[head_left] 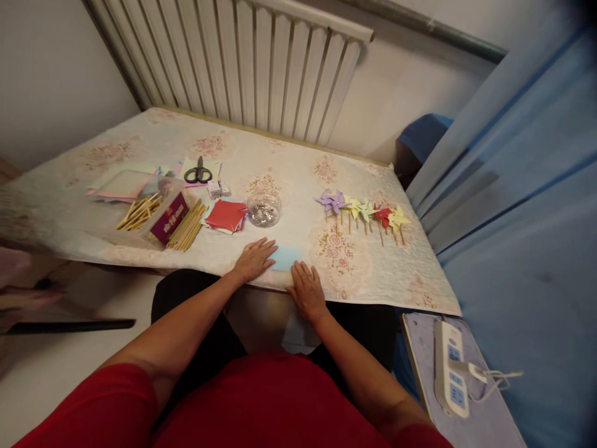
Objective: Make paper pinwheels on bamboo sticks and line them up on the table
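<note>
A light blue paper square [285, 256] lies at the near edge of the cloth-covered table [280, 162]. My left hand [254, 258] rests flat on its left side, fingers stretched out. My right hand [306, 287] lies flat at the paper's lower right corner, fingers together and extended. Neither hand grips anything.
A row of several paper pinwheels on sticks [364, 211] lies to the right. A glass bowl [263, 210], stacked red paper [226, 216], wooden sticks [186, 227], a box [170, 218], scissors [198, 174] and pastel sheets [124, 183] sit left. A power strip [450, 367] lies lower right.
</note>
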`<state>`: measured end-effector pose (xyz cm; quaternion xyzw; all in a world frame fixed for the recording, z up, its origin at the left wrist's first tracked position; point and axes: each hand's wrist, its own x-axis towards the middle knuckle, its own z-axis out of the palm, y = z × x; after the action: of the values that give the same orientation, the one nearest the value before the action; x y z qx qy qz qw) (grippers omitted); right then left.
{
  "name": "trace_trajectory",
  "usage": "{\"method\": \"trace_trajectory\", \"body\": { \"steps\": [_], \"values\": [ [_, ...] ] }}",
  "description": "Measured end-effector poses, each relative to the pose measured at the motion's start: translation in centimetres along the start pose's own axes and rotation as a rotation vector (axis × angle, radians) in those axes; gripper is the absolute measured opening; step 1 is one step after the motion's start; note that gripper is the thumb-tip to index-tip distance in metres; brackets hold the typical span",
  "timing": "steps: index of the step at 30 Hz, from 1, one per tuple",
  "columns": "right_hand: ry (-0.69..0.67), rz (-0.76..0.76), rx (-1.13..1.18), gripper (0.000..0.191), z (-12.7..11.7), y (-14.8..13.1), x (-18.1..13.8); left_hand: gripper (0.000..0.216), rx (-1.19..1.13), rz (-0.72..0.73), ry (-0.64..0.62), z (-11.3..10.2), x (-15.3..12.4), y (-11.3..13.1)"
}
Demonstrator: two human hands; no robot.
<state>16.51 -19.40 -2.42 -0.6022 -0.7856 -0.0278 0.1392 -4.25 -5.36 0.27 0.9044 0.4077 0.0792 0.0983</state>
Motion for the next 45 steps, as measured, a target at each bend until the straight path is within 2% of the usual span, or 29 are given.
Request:
{"method": "trace_trajectory", "body": {
  "steps": [12, 16, 18, 21, 24, 27, 33, 45],
  "values": [
    [0.014, 0.001, 0.004, 0.058, -0.1, -0.2, 0.0, 0.052, -0.026, 0.003, -0.088, -0.6, 0.1, -0.2],
    [0.018, 0.004, 0.0, 0.059, -0.1, -0.2, 0.0, 0.05, -0.064, -0.079, -0.018, -0.1, 0.6, 0.1],
    [0.016, 0.004, -0.002, 0.059, -0.1, -0.2, 0.0, 0.05, -0.081, -0.072, 0.057, -0.1, 1.2, 0.9],
    [0.014, 0.002, -0.006, 0.059, 0.0, -0.2, 0.0, 0.052, -0.101, 0.052, 0.128, -0.4, 2.5, 2.8],
    [0.025, -0.003, -0.009, 0.059, 0.1, -0.2, 0.0, 0.051, -0.081, 0.077, 0.124, -0.6, 3.9, 4.8],
    [0.047, -0.014, -0.004, 0.06, 0.2, -0.1, -0.1, 0.05, -0.007, 0.056, 0.075, 0.0, 4.5, 5.7],
    [0.048, -0.015, 0.008, 0.061, 0.0, -0.3, 0.0, 0.054, 0.069, 0.043, 0.07, 1.7, 3.9, 5.0],
    [0.035, -0.012, -0.013, 0.059, 0.1, -0.2, 0.0, 0.063, 0.098, 0.024, 0.077, 1.9, 3.7, 4.4]
  ]
}}
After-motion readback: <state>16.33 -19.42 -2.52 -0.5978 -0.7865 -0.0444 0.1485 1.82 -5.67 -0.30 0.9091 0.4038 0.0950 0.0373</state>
